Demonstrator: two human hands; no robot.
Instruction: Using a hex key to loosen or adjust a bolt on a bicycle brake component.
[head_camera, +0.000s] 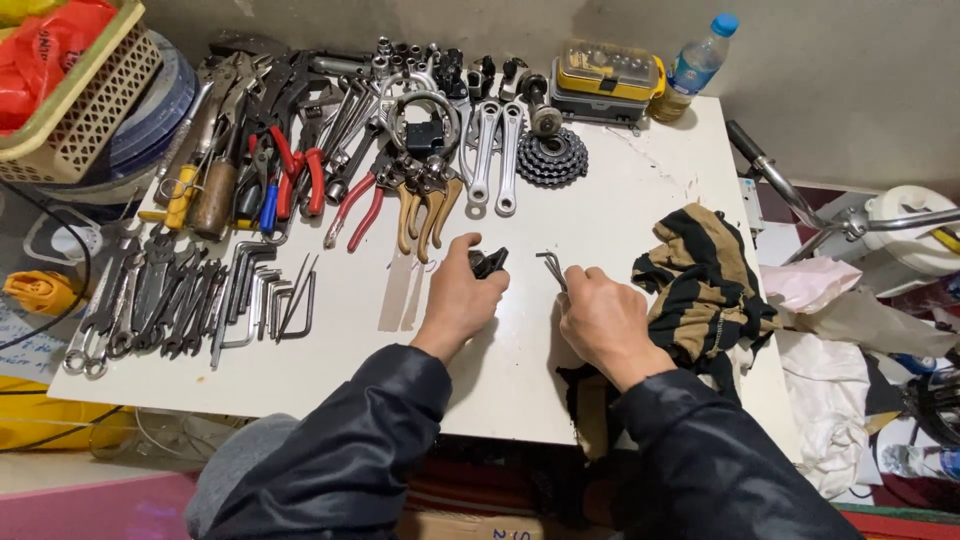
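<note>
My left hand (460, 295) rests on the white table (640, 190) and grips a small black part (489, 262) that sticks out past its fingers. My right hand (603, 318) is closed around a bundle of thin metal hex keys (553, 268), whose bent ends poke up from the fist. The two hands lie side by side near the table's front middle, a short gap between them. Both arms wear dark jacket sleeves.
Pliers (300, 170), wrenches (150, 295), loose hex keys (270, 295), crank arms (495, 155) and a cog cluster (552, 157) fill the table's left and back. A striped rag (700, 280) lies right of my hands. A yellow bit case (607, 75), a bottle (695, 65) and a basket (85, 110) stand behind.
</note>
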